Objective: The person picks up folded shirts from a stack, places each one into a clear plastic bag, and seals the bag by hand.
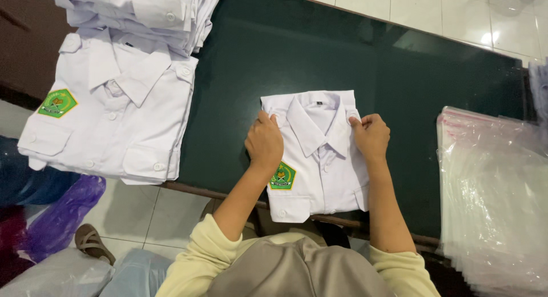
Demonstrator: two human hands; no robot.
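Observation:
A folded white shirt (pixel 319 154) with a green pentagon badge on its pocket lies on the dark green table (pixel 354 57), collar away from me. My left hand (pixel 264 141) rests on the shirt's left shoulder, fingers pinching the fabric near the collar. On the opposite side, my right hand (pixel 371 136) grips the right shoulder edge in the same way. Both hands hold the shirt flat near the table's front edge.
A stack of folded white shirts (pixel 108 108) with the same badge sits at the left, more shirts (pixel 142 11) piled behind. Clear plastic bags (pixel 491 194) are stacked at the right. Below are a tiled floor, purple plastic (pixel 63 217) and a sandal (pixel 91 243).

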